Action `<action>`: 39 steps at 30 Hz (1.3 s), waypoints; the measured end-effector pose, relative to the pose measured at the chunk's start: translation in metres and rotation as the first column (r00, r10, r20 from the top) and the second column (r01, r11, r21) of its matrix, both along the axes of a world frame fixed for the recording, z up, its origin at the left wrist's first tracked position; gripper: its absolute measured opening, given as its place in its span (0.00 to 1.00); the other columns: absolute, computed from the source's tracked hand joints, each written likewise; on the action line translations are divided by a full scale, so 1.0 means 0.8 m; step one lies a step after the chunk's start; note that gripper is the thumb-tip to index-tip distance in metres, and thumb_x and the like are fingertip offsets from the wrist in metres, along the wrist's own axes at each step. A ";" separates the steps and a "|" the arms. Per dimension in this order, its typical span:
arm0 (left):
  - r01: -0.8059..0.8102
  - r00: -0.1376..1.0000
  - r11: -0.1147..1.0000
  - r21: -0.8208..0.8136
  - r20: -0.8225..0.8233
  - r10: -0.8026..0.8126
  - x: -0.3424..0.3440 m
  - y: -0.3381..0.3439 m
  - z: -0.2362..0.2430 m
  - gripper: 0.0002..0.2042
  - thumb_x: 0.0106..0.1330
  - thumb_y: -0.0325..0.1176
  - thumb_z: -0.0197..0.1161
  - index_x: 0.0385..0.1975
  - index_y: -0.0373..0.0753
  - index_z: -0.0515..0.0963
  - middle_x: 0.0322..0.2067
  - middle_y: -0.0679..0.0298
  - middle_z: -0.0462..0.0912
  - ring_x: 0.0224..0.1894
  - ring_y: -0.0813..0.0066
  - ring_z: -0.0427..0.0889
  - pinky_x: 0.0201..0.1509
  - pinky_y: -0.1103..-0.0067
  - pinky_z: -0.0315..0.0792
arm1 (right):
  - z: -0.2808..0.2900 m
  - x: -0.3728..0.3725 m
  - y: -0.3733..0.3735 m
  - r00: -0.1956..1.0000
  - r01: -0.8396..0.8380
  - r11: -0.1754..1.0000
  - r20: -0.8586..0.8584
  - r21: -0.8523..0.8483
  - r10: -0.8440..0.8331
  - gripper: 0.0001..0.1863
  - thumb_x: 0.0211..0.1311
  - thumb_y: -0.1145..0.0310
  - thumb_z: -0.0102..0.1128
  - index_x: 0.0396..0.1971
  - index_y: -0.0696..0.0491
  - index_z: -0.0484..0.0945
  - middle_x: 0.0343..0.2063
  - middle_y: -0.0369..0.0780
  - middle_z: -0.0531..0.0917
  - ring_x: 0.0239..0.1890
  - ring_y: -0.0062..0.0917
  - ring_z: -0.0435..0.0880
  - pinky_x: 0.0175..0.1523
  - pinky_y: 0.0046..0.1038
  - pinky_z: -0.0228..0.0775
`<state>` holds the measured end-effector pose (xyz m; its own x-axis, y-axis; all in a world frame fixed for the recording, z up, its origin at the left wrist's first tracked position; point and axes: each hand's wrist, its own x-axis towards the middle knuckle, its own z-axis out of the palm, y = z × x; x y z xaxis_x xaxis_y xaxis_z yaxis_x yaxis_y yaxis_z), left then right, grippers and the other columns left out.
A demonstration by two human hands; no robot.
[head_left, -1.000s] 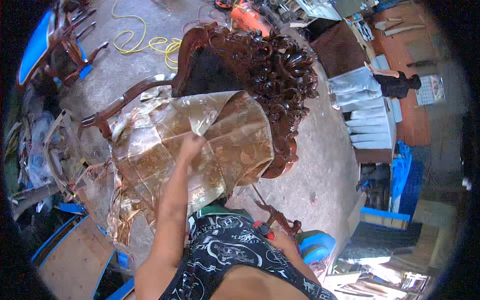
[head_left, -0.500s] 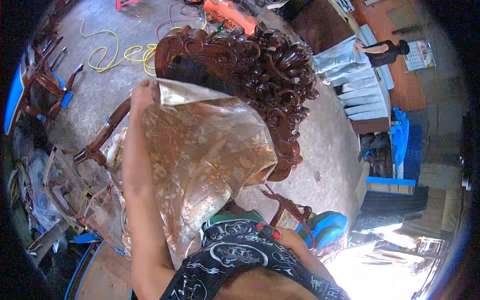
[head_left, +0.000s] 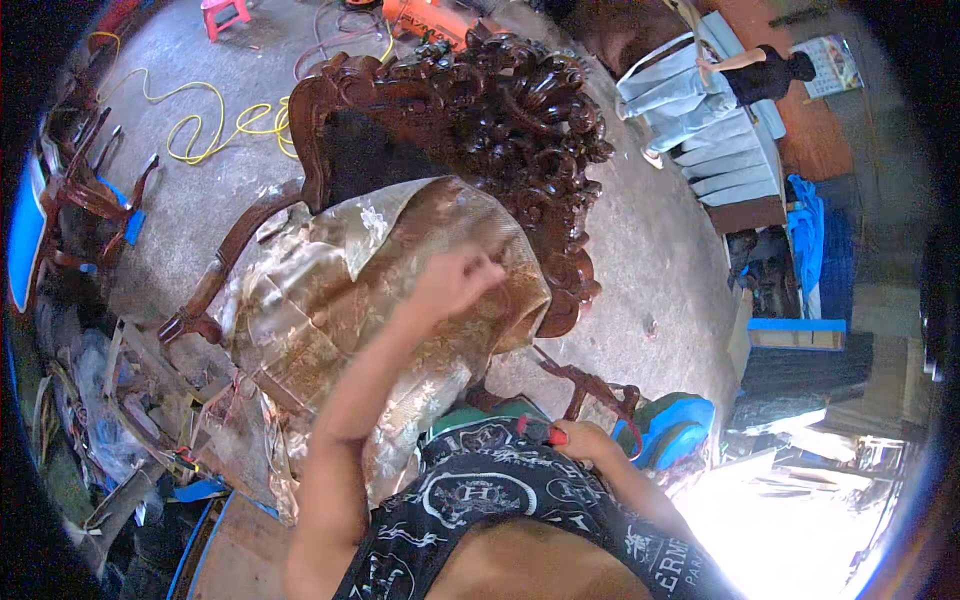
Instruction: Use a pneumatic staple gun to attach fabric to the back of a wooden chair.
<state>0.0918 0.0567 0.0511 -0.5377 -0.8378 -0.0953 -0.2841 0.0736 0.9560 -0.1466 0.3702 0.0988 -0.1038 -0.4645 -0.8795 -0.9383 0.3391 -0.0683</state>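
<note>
Fabric (head_left: pixel 410 320): draped over carved chair (head_left: pixel 545 120). Left hand (head_left: pixel 457 285): shifted from chair's left toward its right; blurred, grip indeterminate. Right hand (head_left: pixel 588 441): below chair, clasping red tool (head_left: pixel 556 436). Floor (head_left: pixel 660 290): extends beyond chair's right edge.

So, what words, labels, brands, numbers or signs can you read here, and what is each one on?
I won't copy out printed wording, but here is where print shows:
Dark top: pale lettering and emblems, partly legible.
Orange cylinder: dark lettering, small and blurred.
Calendar-like wall sheet: print too small to read.
Gold-brown fabric: flower pattern, no lettering I can make out.
</note>
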 end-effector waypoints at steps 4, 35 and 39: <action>0.072 0.985 0.991 0.110 -0.167 -0.053 -0.047 0.094 -0.057 0.22 0.60 0.54 0.64 0.34 0.36 0.81 0.32 0.49 0.83 0.36 0.54 0.83 0.40 0.66 0.75 | 0.003 0.004 0.006 1.000 0.021 1.000 0.012 -0.020 -0.021 0.21 0.54 0.52 0.60 0.45 0.47 0.78 0.36 0.50 0.84 0.42 0.48 0.83 0.47 0.46 0.74; -0.657 -0.146 0.106 -0.746 0.265 0.953 0.464 0.220 -0.284 0.23 0.62 0.41 0.62 0.51 0.31 0.74 0.34 0.47 0.83 0.34 0.53 0.82 0.41 0.64 0.75 | -0.016 -0.008 0.023 0.992 -0.113 0.993 0.061 -0.025 0.114 0.25 0.48 0.54 0.64 0.49 0.46 0.77 0.39 0.49 0.84 0.44 0.46 0.83 0.49 0.44 0.73; -0.784 0.619 0.621 -0.016 0.061 0.783 0.208 0.161 -0.096 0.13 0.64 0.32 0.62 0.45 0.34 0.76 0.35 0.59 0.83 0.35 0.68 0.82 0.37 0.75 0.78 | -0.011 -0.005 0.022 0.989 -0.129 0.989 0.059 -0.066 0.133 0.26 0.48 0.54 0.65 0.49 0.47 0.77 0.38 0.50 0.84 0.43 0.47 0.83 0.49 0.44 0.74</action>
